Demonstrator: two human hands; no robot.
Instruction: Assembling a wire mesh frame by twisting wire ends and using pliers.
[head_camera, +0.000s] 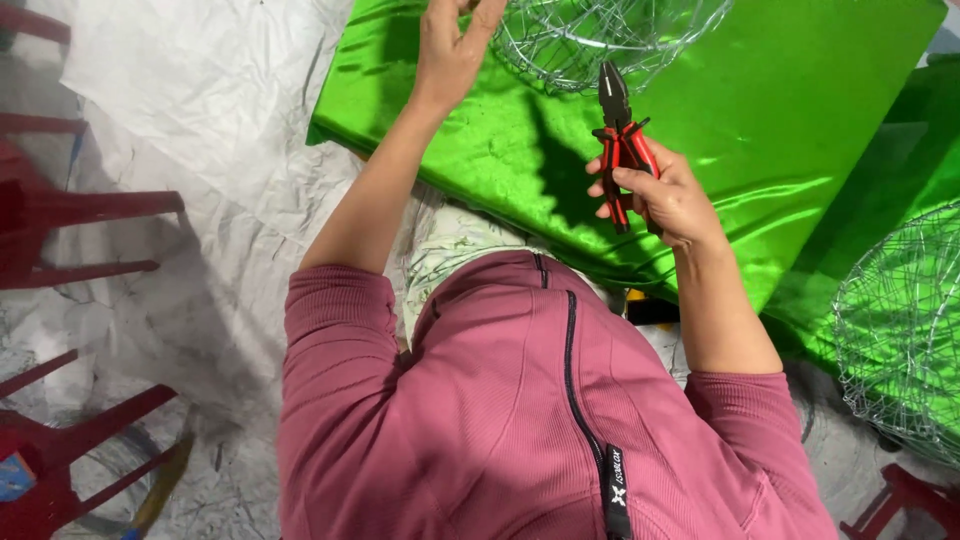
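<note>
pliers (622, 140) sit clenched in the right hand (668, 195), nose just below the wire frame (600, 35) that the left hand (450, 45) pinches, so nipping or twisting wire looks underway and steady aim comes next.

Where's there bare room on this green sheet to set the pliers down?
Bare green sheet lies right of the pliers, between the top wire frame and the wire basket. Another patch lies under the left hand. It is crowded at the frame and around the right hand.

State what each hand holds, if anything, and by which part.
The right hand holds pliers by their red and black handles, nose up. The left hand has its fingers at the rim of a wire frame.
</note>
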